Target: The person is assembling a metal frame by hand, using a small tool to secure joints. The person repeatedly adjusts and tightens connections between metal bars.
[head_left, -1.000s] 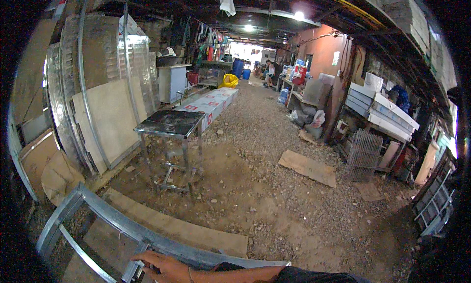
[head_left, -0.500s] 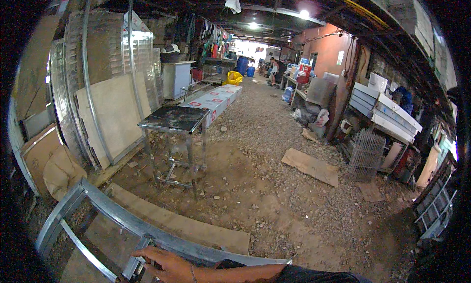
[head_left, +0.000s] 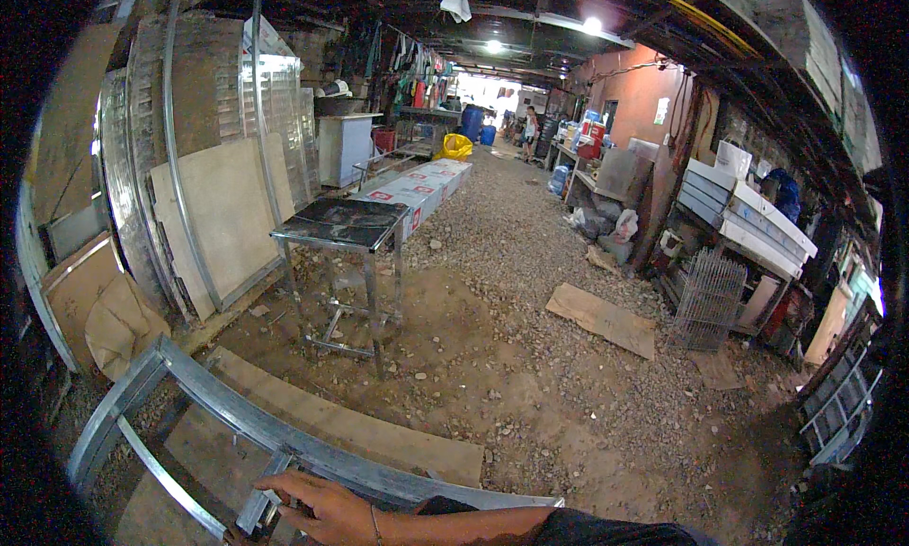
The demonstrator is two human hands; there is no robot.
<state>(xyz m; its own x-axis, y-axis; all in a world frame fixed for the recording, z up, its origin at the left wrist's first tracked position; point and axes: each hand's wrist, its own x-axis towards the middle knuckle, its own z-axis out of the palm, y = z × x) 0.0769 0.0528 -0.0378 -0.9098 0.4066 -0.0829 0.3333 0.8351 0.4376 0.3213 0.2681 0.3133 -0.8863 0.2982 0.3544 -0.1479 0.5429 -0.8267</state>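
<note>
A grey metal frame (head_left: 227,409) of square tubing spans the lower left, its near part cut off by the picture's lower edge. My right hand (head_left: 317,505) reaches in from the lower right, a dark sleeve on the arm and a thin band at the wrist. Its bent fingers close over a short metal crosspiece (head_left: 263,489) joined to the frame's long rail; the fingertips are partly hidden. At the lower edge, beside a thinner inner bar (head_left: 166,489), a sliver of skin shows, perhaps my left hand (head_left: 233,537); its fingers cannot be made out.
A dark-topped metal table (head_left: 341,226) stands ahead, with a long wrapped box (head_left: 426,194) behind it. Boards and metal frames lean on the left wall. A cardboard sheet (head_left: 601,321) lies on the gravel. Wire racks (head_left: 712,300) stand at right; a person (head_left: 530,134) is far back.
The view has shifted slightly. My right hand stays at the crosspiece with almost no movement. The distant person has changed posture a little.
</note>
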